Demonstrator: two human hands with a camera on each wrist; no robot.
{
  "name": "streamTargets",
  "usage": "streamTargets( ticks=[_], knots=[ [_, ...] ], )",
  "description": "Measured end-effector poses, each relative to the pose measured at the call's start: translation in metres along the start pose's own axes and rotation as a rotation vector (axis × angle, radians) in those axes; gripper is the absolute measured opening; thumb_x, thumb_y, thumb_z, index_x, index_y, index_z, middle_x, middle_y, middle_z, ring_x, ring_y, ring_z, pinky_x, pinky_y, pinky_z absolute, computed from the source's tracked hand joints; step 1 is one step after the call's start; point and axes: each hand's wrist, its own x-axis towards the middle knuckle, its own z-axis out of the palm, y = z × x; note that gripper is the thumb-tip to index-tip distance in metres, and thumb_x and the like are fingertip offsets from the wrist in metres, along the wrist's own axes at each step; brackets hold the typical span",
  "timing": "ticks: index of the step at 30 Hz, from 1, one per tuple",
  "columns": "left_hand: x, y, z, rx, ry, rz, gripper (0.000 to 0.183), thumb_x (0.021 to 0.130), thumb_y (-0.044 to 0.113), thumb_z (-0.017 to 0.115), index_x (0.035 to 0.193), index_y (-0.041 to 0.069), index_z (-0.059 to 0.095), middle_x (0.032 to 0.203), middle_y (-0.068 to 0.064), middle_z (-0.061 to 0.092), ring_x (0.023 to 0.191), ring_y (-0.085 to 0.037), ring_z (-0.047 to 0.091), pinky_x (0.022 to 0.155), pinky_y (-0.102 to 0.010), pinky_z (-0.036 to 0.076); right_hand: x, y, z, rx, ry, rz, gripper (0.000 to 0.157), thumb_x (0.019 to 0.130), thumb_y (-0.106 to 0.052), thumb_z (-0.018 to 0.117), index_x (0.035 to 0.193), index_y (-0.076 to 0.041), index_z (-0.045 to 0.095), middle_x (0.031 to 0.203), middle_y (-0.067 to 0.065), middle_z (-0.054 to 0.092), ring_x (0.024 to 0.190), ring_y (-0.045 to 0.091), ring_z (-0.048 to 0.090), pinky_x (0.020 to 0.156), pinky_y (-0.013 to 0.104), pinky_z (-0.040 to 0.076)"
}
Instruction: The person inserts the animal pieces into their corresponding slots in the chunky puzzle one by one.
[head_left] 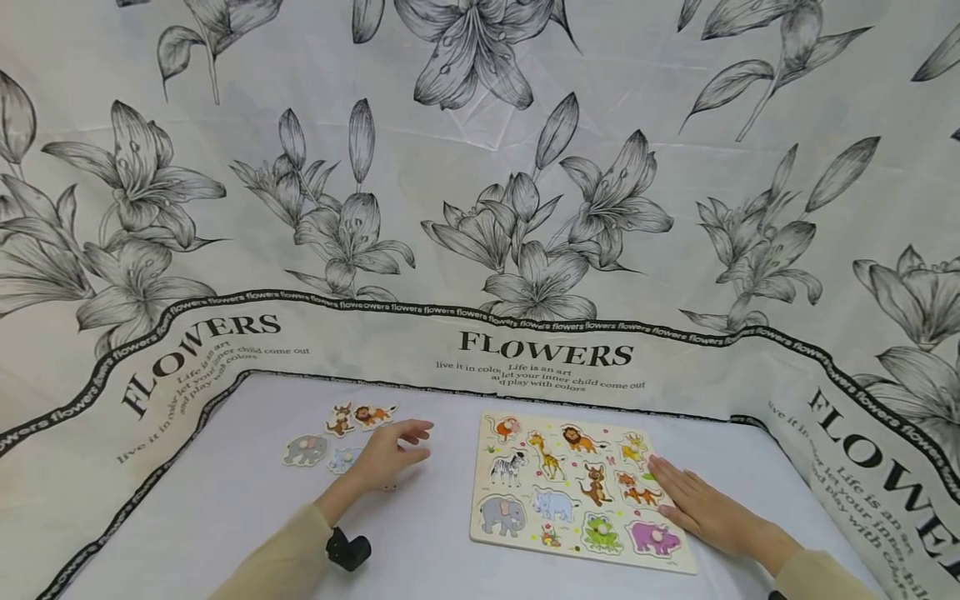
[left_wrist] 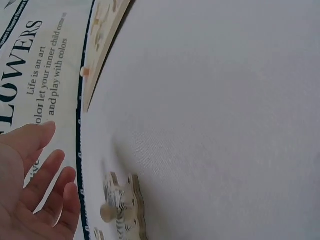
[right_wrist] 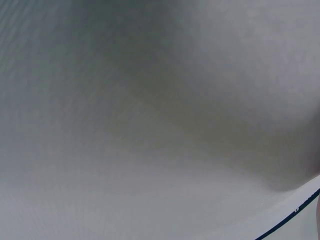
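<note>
My left hand [head_left: 386, 457] hovers over the white table left of the animal puzzle board [head_left: 525, 541], fingers loosely bent and holding nothing. Near it lie loose wooden pieces: a kangaroo [head_left: 339, 419], a lion [head_left: 372, 414], an elephant [head_left: 304, 451] and a blue rhino [head_left: 343, 459], which the hand partly covers. In the left wrist view, a zebra piece [left_wrist: 132, 205] with a round knob sits below the hand; the head view mostly hides it. My right hand [head_left: 705, 510] rests with straight fingers on the board's right edge. The right wrist view shows mainly blurred cloth.
A hanging cloth [head_left: 420, 333] printed with flowers and lettering encloses the table at the back and sides. A black wrist device [head_left: 348, 550] is strapped to the left wrist. Knobs stand up from the board at the top of the left wrist view.
</note>
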Motion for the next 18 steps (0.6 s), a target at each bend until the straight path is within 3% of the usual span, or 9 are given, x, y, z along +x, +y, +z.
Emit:
streamTargets(
  ticks=[5,12,18],
  knots=[
    [-0.004,-0.013,-0.012,-0.011,-0.007,-0.015,0.039,0.086,0.009,0.069,0.124,0.003,0.062,0.109,-0.013,0.069,0.098,-0.024,0.063,0.077,-0.025,0.051,0.000,0.000,0.001,-0.017,0.002,-0.002,0.058,0.101,-0.032,0.045,0.146,0.003,0.033,0.148,0.027,0.037,0.135,-0.020,-0.014,0.105,0.001,-0.013],
    [-0.010,-0.027,-0.021,-0.009,0.035,-0.047,0.038,0.084,0.010,0.072,0.121,0.002,0.064,0.103,-0.010,0.070,0.089,-0.015,0.061,0.075,-0.022,0.051,0.000,0.002,0.003,-0.029,0.007,-0.014,0.058,0.101,-0.031,0.045,0.146,0.003,0.033,0.147,0.027,0.038,0.136,-0.019,-0.014,0.105,0.002,-0.013],
    [-0.011,-0.034,-0.028,0.024,0.010,-0.065,0.039,0.084,0.014,0.074,0.120,0.005,0.065,0.103,-0.008,0.069,0.090,-0.015,0.060,0.075,-0.024,0.051,0.001,0.003,0.002,-0.021,0.000,-0.011,0.058,0.102,-0.032,0.045,0.147,0.002,0.031,0.148,0.027,0.037,0.136,-0.019,-0.014,0.105,0.002,-0.013]
  ],
)
